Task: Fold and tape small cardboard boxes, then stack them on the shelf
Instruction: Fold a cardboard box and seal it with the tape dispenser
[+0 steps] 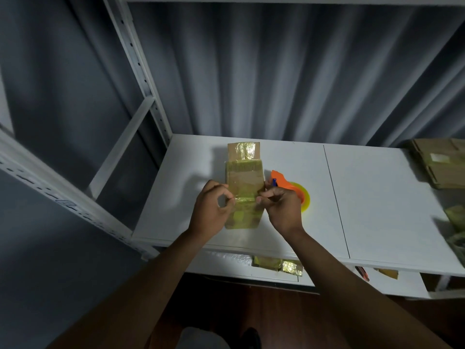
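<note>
A small brown cardboard box (245, 180) with yellowish tape patches lies on the white shelf board (364, 197), its far flap up. A strip of clear yellowish tape (245, 199) stretches across the box. My left hand (210, 210) pinches the strip's left end at the box's left edge. My right hand (279, 207) pinches its right end at the right edge. An orange tape dispenser (297, 190) with a yellow roll lies just behind my right hand, partly hidden by it.
Flattened cardboard boxes (442, 159) are piled at the shelf's far right, with crumpled tape (455, 217) below them. Taped boxes (276, 264) sit on the lower shelf. A white upright post (141, 79) stands at the left, a grey curtain behind.
</note>
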